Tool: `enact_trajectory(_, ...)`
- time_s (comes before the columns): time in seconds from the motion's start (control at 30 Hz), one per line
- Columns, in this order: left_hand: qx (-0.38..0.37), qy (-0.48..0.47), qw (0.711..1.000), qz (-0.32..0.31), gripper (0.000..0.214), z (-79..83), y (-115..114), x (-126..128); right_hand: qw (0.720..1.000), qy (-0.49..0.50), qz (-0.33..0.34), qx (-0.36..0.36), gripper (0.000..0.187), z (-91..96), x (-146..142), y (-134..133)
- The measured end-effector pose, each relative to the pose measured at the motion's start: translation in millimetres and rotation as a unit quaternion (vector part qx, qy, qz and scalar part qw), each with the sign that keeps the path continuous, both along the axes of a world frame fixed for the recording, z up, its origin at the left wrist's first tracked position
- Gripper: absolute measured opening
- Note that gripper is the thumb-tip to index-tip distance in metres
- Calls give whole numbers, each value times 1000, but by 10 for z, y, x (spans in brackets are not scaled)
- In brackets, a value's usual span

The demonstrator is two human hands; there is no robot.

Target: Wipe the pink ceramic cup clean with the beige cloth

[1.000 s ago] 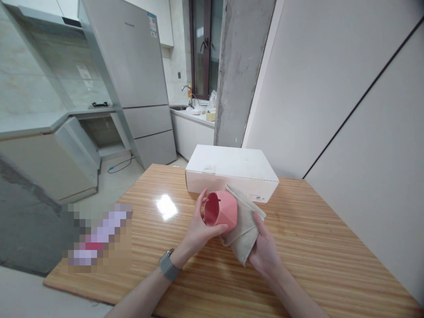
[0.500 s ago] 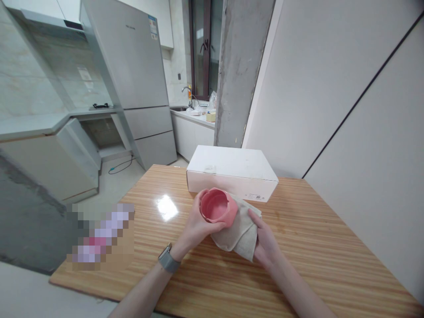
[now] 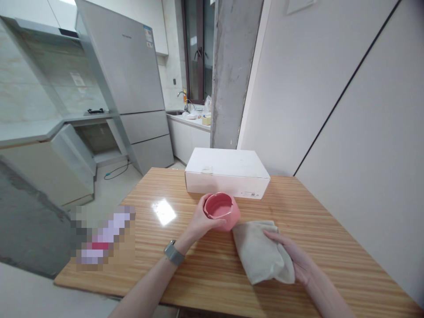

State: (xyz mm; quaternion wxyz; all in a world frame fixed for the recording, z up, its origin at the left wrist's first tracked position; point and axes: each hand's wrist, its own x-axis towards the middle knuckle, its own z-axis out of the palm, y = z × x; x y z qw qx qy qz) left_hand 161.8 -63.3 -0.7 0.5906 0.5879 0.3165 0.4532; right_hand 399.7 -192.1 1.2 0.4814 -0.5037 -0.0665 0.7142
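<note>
My left hand (image 3: pixel 202 221), with a watch on its wrist, grips a pink ashtray (image 3: pixel 233 216) by its side, the thumb across the near face. The ashtray is round inside, with notches in its rim, and its opening tilts toward me. My right hand (image 3: pixel 294 256) holds a folded grey-beige cloth (image 3: pixel 260 251) by its right side, fingers on top and the thumb side partly hidden. The cloth hangs to the right of the ashtray, its upper left corner close below it; whether they touch I cannot tell.
A white box (image 3: pixel 228 170) lies on the wooden table (image 3: pixel 185 274) beyond my hands. A blurred-out purple and pink item (image 3: pixel 109 234) is at the left edge. A white wall (image 3: pixel 371 145) borders the table's right side; a fridge (image 3: pixel 126 75) stands farther back.
My right hand has drawn the cloth away from the ashtray, to the right and toward me. My left hand keeps hold of the ashtray, now more level. The view has shifted slightly.
</note>
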Motion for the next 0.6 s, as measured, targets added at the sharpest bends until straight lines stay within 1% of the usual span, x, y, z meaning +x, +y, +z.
enact_trajectory(0.03, -1, -6, 1000, -3, 88, -8, -8, 13, 1000, -22, 18, 8, 29, -10, 87, -82)
enact_trajectory(0.1, -1, -11, 1000, -7, 88, -14, -27, 35, 992, -111, 35, 55, 39, -36, 263, -234)
enact_trajectory(0.17, -2, -4, 1000, -17, 86, -10, -49, 59, 967, -228, 54, 95, 47, -75, 441, -350)
enact_trajectory(0.2, 0, 1, 1000, -25, 85, -6, -60, 75, 947, -297, 52, 108, 50, -99, 529, -392)
enact_trajectory(0.23, 5, 3, 999, -33, 84, 0, -72, 94, 921, -369, 49, 116, 54, -127, 615, -421)
enact_trajectory(0.3, 18, 4, 999, -47, 83, 15, -95, 146, 845, -521, 17, 120, 70, -189, 770, -451)
enact_trajectory(0.37, 29, 2, 998, -59, 84, 33, -117, 221, 771, -627, 3, 113, 85, -255, 896, -456)
enact_trajectory(0.4, 32, 3, 997, -66, 86, 44, -126, 268, 738, -669, 1, 95, 88, -287, 949, -456)
enact_trajectory(0.43, 34, 6, 997, -75, 87, 55, -134, 322, 712, -698, -1, 84, 88, -317, 996, -456)
enact_trajectory(0.47, 38, 12, 996, -85, 89, 67, -141, 383, 694, -716, -3, 77, 86, -343, 1040, -457)
enact_trajectory(0.5, 44, 19, 995, -91, 91, 79, -147, 452, 683, -726, -5, 77, 85, -365, 1081, -461)
enact_trajectory(0.57, 71, 44, 992, -90, 96, 101, -157, 610, 677, -730, -18, 92, 82, -401, 1157, -474)
enact_trajectory(0.6, 93, 59, 991, -76, 98, 109, -161, 698, 671, -734, -37, 95, 80, -416, 1191, -483)
